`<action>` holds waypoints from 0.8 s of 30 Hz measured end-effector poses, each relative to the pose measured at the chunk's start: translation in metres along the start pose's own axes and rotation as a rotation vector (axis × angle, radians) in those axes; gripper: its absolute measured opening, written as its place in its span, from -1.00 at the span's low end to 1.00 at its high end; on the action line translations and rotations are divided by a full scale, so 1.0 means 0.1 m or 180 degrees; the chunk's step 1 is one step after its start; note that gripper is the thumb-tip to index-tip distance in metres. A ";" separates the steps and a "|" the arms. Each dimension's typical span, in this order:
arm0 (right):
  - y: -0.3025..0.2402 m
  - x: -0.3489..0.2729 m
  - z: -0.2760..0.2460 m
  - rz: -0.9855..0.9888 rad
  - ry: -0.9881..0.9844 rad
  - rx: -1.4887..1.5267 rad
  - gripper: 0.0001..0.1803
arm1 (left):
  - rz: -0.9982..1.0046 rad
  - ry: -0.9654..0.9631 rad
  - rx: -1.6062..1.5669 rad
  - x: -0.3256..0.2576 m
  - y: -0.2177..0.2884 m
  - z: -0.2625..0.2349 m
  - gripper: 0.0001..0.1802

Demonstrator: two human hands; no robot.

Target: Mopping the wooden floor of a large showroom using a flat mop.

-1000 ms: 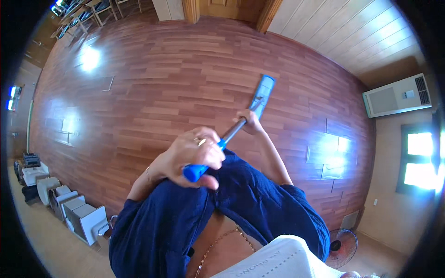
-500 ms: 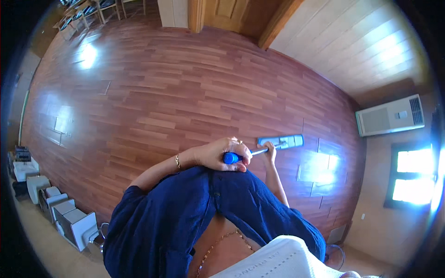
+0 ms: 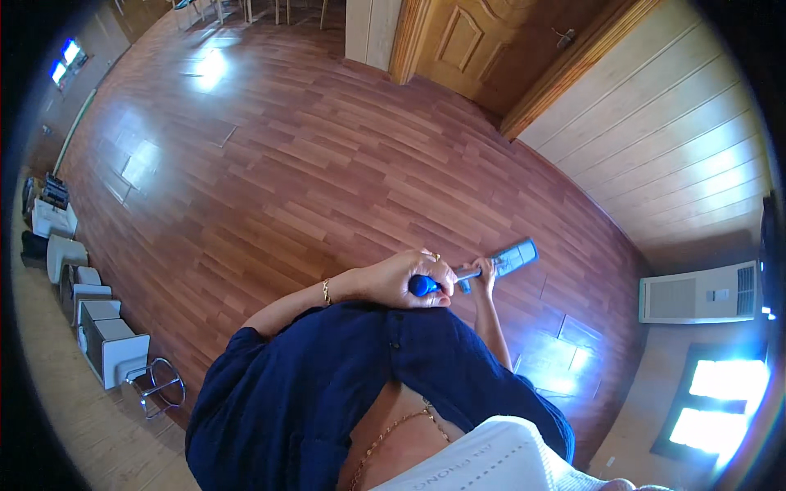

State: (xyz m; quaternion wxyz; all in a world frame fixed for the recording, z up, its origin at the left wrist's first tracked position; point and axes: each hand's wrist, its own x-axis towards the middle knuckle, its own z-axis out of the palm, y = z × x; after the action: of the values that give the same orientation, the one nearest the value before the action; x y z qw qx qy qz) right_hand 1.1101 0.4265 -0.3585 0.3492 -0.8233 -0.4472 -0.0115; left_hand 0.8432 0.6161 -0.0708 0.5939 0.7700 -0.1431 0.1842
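Note:
A flat mop with a blue-capped handle [image 3: 422,286] slants away from my body. My left hand [image 3: 401,277] is wrapped round the top of the handle, the blue end poking out of the fist; a bracelet and a ring show on it. Lower down the pole, my right hand [image 3: 485,273] is closed on the shaft. Past it, the rectangular mop head [image 3: 516,257] rests on or just above the floor, pointing out to the right; whether it touches, I cannot tell. Part of the pole is hidden behind my hands.
Reddish-brown plank flooring [image 3: 270,180] spreads all round. A wooden door [image 3: 483,49] stands ahead in a wooden frame. At right are a white air conditioner [image 3: 700,295] and a bright window [image 3: 716,401]. White cabinets [image 3: 115,344] and a metal-framed stool [image 3: 157,389] line the left.
The view has turned, so door, walls and cabinets sit differently. The mop head has swung from roughly crosswise to slanting up to the right. Both hands keep their hold.

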 end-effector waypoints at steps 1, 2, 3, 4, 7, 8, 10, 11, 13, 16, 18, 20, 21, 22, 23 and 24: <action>0.04 0.19 0.00 -0.0277 0.0043 -0.0056 -0.65 | -0.0016 0.0156 0.0223 0.06 -0.07 0.01 -0.86; 0.05 0.40 0.03 -0.0323 -0.0111 0.0024 -0.65 | -0.0054 0.0363 0.0469 0.09 -0.10 0.01 -0.85; 0.05 0.59 0.06 -0.0437 -0.0196 0.0130 -0.66 | -0.0045 0.0511 0.0488 0.15 -0.12 0.01 -0.83; 0.09 0.74 0.03 -0.0489 -0.0225 0.0210 -0.66 | -0.0055 0.0505 0.0491 0.23 -0.14 0.01 -0.83; 0.20 1.09 0.13 -0.0636 -0.0766 0.0001 -0.69 | -0.0114 0.0682 0.0837 0.33 -0.12 -0.01 -0.83; 0.16 1.18 0.19 -0.0629 -0.1038 -0.0128 -0.68 | -0.0161 0.0730 0.0943 0.31 -0.09 -0.03 -0.84; 0.02 1.32 0.39 -0.0913 -0.0879 -0.0074 -0.71 | -0.0254 0.0814 0.1079 0.27 0.01 -0.07 -0.84; -0.08 1.44 0.41 -0.0677 -0.1364 -0.0049 -0.63 | -0.0266 0.0970 0.1198 0.26 0.07 -0.09 -0.84; -0.13 1.61 0.61 -0.0664 -0.1598 0.0606 -0.62 | -0.0323 0.1056 0.1391 0.23 0.22 -0.15 -0.84; -1.03 1.77 0.58 -0.1630 -0.1758 0.0444 -0.61 | -0.0380 0.1299 0.1751 0.07 0.55 -0.22 -0.83; -1.42 1.78 0.60 -0.1898 -0.1856 0.0663 -0.62 | -0.0346 0.1401 0.1894 0.06 0.86 -0.26 -0.82; -1.83 1.74 0.70 -0.2008 -0.2254 0.1091 -0.64 | -0.0267 0.1526 0.2039 -0.03 1.13 -0.25 -0.80; -2.06 1.69 0.72 -0.2180 -0.2357 0.1116 -0.63 | -0.0222 0.1568 0.2195 -0.06 1.26 -0.24 -0.80; -2.27 1.64 0.75 -0.2359 -0.2457 0.1135 -0.62 | -0.0170 0.1614 0.2354 -0.10 1.38 -0.23 -0.79; -2.47 1.57 0.78 -0.2552 -0.2545 0.1379 -0.62 | -0.0110 0.1740 0.2394 -0.15 1.49 -0.18 -0.78; -2.65 1.47 0.83 -0.2737 -0.2632 0.1620 -0.63 | -0.0044 0.1883 0.2379 -0.19 1.61 -0.11 -0.79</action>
State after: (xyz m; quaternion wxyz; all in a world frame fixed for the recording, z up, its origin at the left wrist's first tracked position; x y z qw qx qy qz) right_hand 0.9761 0.6764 -0.2232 0.2966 -0.3988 -0.8234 0.2740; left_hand 0.7549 0.5858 0.0618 0.2926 0.8463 0.1134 0.4304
